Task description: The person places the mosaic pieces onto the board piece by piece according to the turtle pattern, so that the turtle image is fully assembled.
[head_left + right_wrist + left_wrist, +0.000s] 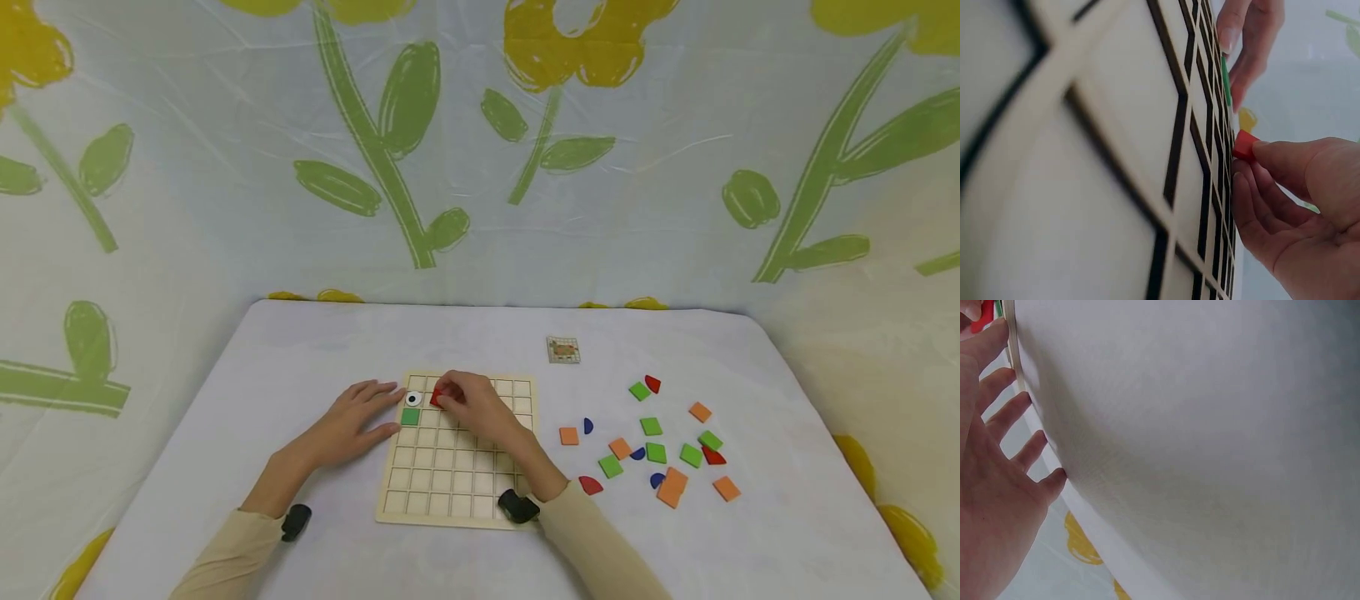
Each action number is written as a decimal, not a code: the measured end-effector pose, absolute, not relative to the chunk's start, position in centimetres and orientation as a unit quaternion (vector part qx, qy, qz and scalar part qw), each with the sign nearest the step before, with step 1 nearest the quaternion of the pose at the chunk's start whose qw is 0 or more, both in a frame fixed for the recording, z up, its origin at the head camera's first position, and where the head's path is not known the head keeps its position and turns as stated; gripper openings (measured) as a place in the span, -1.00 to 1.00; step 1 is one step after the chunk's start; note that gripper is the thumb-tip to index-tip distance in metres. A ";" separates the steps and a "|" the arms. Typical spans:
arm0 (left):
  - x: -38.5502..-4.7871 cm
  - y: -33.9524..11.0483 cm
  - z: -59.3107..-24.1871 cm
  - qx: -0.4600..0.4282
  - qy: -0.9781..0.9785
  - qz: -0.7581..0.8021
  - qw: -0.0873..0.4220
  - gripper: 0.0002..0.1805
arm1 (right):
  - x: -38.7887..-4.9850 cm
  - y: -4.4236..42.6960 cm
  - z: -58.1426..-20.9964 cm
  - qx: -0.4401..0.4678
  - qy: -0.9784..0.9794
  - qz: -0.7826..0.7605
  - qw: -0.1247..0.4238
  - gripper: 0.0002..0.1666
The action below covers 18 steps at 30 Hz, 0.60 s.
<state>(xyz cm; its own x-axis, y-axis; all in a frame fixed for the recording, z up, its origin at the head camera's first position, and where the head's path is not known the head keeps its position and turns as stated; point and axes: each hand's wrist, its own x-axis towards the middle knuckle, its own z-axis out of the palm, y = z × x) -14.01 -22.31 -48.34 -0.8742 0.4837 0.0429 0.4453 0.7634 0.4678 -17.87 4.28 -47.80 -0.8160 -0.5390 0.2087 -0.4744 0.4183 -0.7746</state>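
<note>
A pale wooden grid board (420, 480) lies on the white-covered table. My right hand (477, 406) is over its upper part and pinches a red piece (1244, 145) between thumb and fingers. In the head view most of that piece is covered by the fingers. Along the board's left edge rests my left hand (352, 423), fingers spread and fairly straight, fingertips at the edge. Near those fingertips, a white tile with a black dot (412, 399) sits in a cell, with a green square (410, 417) in the cell below it.
Right of the board lie scattered green squares (656, 452), orange squares (569, 436), blue half-rounds (588, 426) and red quarter-rounds (590, 485). A small picture card (563, 350) lies beyond the board. A flower-printed cloth (247, 200) hangs behind the table.
</note>
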 end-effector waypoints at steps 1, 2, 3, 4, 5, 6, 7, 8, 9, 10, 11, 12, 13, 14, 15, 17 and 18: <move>-14.0 -22.3 -48.3 0.247 0.938 0.239 0.041 -0.34 | -17.9 4.1 -47.9 -0.300 0.843 -0.446 0.036 -0.89; -14.0 -22.3 -48.3 0.246 0.939 0.238 0.042 -0.34 | -17.9 3.9 -47.9 -0.299 0.844 -0.445 0.037 -0.88; -14.0 -22.3 -48.3 0.246 0.939 0.238 0.041 -0.34 | -18.0 3.8 -47.9 -0.297 0.844 -0.444 0.037 -0.88; -14.0 -22.3 -48.3 0.246 0.939 0.237 0.041 -0.34 | -18.0 3.7 -47.8 -0.295 0.846 -0.442 0.037 -0.88; -14.0 -22.3 -48.3 0.247 0.939 0.237 0.041 -0.34 | -18.0 3.6 -47.8 -0.294 0.847 -0.441 0.038 -0.88; -14.0 -22.3 -48.3 0.247 0.939 0.237 0.040 -0.34 | -18.0 3.5 -47.7 -0.293 0.848 -0.440 0.040 -0.87; -14.0 -22.3 -48.3 0.247 0.939 0.237 0.039 -0.34 | -18.1 3.4 -47.6 -0.293 0.849 -0.438 0.043 -0.86; -14.0 -22.3 -48.3 0.247 0.938 0.239 0.039 -0.34 | -18.1 3.4 -47.4 -0.291 0.851 -0.435 0.047 -0.85; -14.0 -22.4 -48.2 0.248 0.938 0.239 0.039 -0.34 | -18.1 3.3 -47.4 -0.290 0.852 -0.432 0.050 -0.84; -14.0 -22.4 -48.2 0.248 0.938 0.241 0.038 -0.34 | -18.1 3.2 -47.3 -0.290 0.854 -0.429 0.053 -0.83; -14.0 -22.4 -48.3 0.250 0.937 0.242 0.036 -0.34 | -18.2 3.2 -47.3 -0.290 0.856 -0.424 0.053 -0.82; -14.0 -22.4 -48.3 0.250 0.936 0.244 0.035 -0.34 | -18.2 3.1 -47.2 -0.290 0.858 -0.420 0.054 -0.82; -14.0 -22.4 -48.4 0.251 0.936 0.245 0.035 -0.34 | -18.2 3.0 -47.2 -0.289 0.860 -0.417 0.053 -0.82; -14.0 -22.4 -48.4 0.252 0.935 0.246 0.033 -0.34 | -18.2 2.9 -47.3 -0.287 0.861 -0.417 0.053 -0.83; -14.1 -22.4 -48.5 0.253 0.935 0.245 0.032 -0.34 | -18.3 2.8 -47.3 -0.286 0.861 -0.417 0.052 -0.84; -14.1 -22.4 -48.6 0.254 0.935 0.245 0.031 -0.34 | -18.3 2.6 -47.3 -0.281 0.862 -0.419 0.053 -0.86; -14.1 -22.4 -48.6 0.253 0.935 0.246 0.033 -0.34 | -18.3 2.5 -47.3 -0.278 0.863 -0.419 0.054 -0.87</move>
